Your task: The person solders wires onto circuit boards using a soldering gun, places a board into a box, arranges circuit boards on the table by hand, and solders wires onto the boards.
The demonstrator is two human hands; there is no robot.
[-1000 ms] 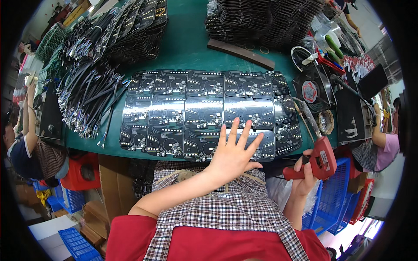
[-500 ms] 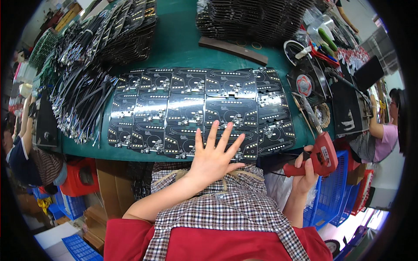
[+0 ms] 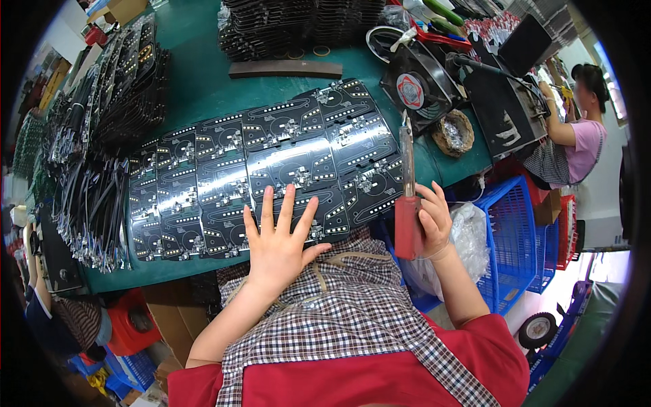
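Note:
Black printed circuit boards (image 3: pixel 288 159) lie in rows on the green tabletop, forming one sheet of boards dotted with small pale parts. My left hand (image 3: pixel 278 249) rests at the near edge of these boards, its fingers spread and pointing away from me. In my right hand (image 3: pixel 437 224) is a red soldering gun (image 3: pixel 407 230), held at the handle with its long metal barrel pointing up and away. The barrel's tip is apart from the boards, near a small fan (image 3: pixel 413 88). A rough round dish (image 3: pixel 453 133) sits right of the barrel.
Bundles of dark cables (image 3: pixel 88 210) and stacked boards (image 3: pixel 139 88) stand at the left. More boards (image 3: pixel 298 27) are piled at the back, behind a dark bar (image 3: pixel 285 69). Blue crates (image 3: pixel 505 237) stand on the right. A co-worker (image 3: pixel 580 136) in pink is farther right.
My view has swung to the right, so the table appears shifted left and tilted. The soldering gun has turned, its barrel now nearly straight away from me. My left hand stays spread on the boards.

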